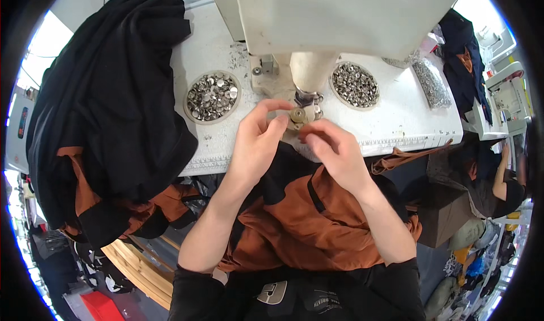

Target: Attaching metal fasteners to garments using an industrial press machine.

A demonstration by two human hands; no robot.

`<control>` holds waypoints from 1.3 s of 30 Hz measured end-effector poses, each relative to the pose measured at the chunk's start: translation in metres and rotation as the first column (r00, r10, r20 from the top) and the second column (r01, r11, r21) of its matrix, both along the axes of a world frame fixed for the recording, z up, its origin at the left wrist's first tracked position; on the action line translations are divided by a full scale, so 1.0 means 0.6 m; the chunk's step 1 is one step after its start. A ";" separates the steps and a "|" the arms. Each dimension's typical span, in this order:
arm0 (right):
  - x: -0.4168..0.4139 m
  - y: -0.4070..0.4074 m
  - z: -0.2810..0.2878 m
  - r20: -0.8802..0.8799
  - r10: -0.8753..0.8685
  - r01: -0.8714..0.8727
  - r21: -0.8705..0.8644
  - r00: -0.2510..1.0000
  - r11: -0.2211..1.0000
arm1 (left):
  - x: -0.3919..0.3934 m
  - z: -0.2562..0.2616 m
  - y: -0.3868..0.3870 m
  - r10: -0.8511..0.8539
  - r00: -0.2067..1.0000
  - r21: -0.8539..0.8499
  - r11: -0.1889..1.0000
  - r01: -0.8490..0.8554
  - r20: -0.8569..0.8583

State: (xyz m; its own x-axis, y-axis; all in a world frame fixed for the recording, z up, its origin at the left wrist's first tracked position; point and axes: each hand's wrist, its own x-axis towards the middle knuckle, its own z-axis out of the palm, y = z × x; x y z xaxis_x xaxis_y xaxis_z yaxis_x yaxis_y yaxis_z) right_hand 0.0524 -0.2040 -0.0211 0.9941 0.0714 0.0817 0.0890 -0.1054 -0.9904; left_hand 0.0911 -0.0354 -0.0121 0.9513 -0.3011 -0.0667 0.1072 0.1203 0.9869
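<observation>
A snap-fastening press [314, 72] stands in front of me, with a brass-coloured round die [298, 114] low at its working point. My left hand [261, 136] is at the left of this die, index finger and thumb apart, with nothing visible between them. Just below and right of the die, my right hand [333, 151] has its fingers curled with the tips bunched; whether they pinch something small is hidden. A rust-brown and black garment [297, 219] lies across my lap beneath both forearms, its black end reaching up to the table edge under the hands.
Metal caps fill a round recess [212, 97] left of the press; small metal fasteners fill another [355, 85] on the right. Black garments [114, 95] are heaped over the table's left side. A bag of metal rings [431, 83] lies at right. Another person's arm [501, 176] shows far right.
</observation>
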 end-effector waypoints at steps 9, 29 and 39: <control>0.010 -0.023 0.009 -0.243 0.429 -0.326 0.369 0.870 0.870 | -0.003 0.020 -0.017 -0.102 0.977 -0.182 0.981 0.068 -0.185; 0.023 -0.046 0.059 -0.286 0.376 -0.392 0.003 0.881 0.920 | 0.029 0.035 0.046 -0.396 0.911 0.165 0.896 0.411 -0.118; 0.089 -0.042 0.049 -0.453 0.186 -0.180 0.058 0.872 0.982 | 0.069 0.031 0.022 -0.287 0.958 0.403 0.874 0.272 -0.024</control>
